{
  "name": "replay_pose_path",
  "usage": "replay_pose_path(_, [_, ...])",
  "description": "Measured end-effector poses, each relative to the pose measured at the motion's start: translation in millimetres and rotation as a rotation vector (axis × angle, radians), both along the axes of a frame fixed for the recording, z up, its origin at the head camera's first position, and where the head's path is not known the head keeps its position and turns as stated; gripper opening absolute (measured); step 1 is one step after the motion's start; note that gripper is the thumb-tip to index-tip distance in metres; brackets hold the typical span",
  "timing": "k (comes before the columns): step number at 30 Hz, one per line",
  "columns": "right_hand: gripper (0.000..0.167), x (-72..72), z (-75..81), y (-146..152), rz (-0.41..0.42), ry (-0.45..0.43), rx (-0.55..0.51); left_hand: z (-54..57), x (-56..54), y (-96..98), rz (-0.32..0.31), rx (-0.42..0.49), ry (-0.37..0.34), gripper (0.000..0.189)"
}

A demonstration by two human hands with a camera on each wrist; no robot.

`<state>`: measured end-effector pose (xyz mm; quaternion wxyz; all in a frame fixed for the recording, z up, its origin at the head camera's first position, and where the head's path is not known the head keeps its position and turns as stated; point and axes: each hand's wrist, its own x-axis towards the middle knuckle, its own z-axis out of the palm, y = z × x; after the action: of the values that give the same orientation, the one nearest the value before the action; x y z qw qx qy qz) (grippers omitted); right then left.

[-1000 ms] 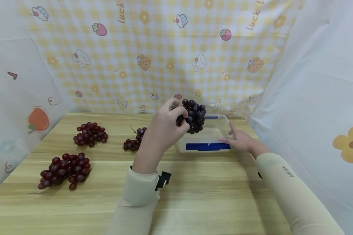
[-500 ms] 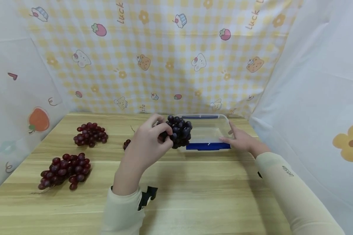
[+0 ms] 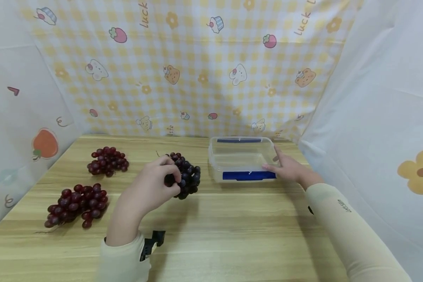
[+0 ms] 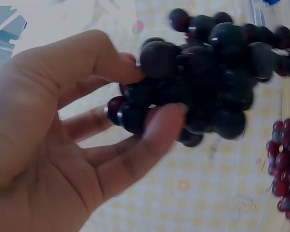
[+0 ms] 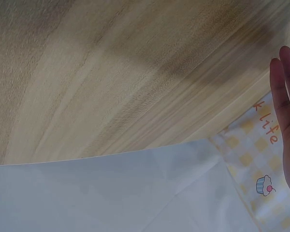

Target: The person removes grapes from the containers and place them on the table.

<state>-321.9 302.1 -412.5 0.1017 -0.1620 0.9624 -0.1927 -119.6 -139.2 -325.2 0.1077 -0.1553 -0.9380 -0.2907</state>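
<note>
My left hand point(image 3: 155, 184) pinches a bunch of dark purple grapes point(image 3: 187, 176) between thumb and fingers, left of the container in the head view. In the left wrist view, the same dark grapes point(image 4: 203, 82) hang from the fingertips. My right hand point(image 3: 290, 167) rests against the right end of a clear plastic food container point(image 3: 215, 172) with blue side clips. Its thumb lies at the near rim, and the fingers stretch along the end wall. The right wrist view shows those fingers point(image 5: 280, 96) straight, at its right edge.
Two bunches of red grapes lie on the left of the wooden table point(image 3: 232, 235): a rear bunch point(image 3: 107, 161) and a front bunch point(image 3: 78, 204). Another red bunch point(image 3: 176, 155) is mostly hidden behind the left hand and dark grapes. A checked cloth point(image 3: 197, 98) hangs behind.
My left hand has carried the dark grapes left and down, from over the container to in front of the partly hidden red bunch. The right hand and container have stayed put.
</note>
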Motion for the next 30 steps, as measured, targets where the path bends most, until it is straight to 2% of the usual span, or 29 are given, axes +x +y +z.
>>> replay_pose_path(6, [0.119,-1.2,-2.0,1.3,-0.007,0.001,0.004,-4.3,3.7,-15.2,-0.023,-0.040,-0.171,0.015])
replay_pose_path(10, [0.118,-1.0,-2.1,1.5,-0.006,0.002,0.005,-12.2,4.4,-20.6,-0.053,-0.006,-0.243,0.013])
replay_pose_path(14, [0.118,-0.2,-1.6,0.9,-0.002,0.003,0.001,-21.0,4.8,-27.2,-0.057,0.069,-0.319,0.011])
replay_pose_path(18, [0.117,0.3,-2.1,0.4,0.001,0.007,-0.001,-31.7,3.9,-36.9,-0.016,0.125,-0.419,0.010])
replay_pose_path(25, [0.117,-1.0,-2.6,0.0,-0.003,0.013,-0.004,-47.3,-2.5,-47.6,0.087,0.155,-0.561,0.017])
replay_pose_path(30, [0.117,-0.8,-2.0,0.3,-0.005,0.006,-0.007,-49.2,-5.6,-45.5,0.107,0.107,-0.601,0.032])
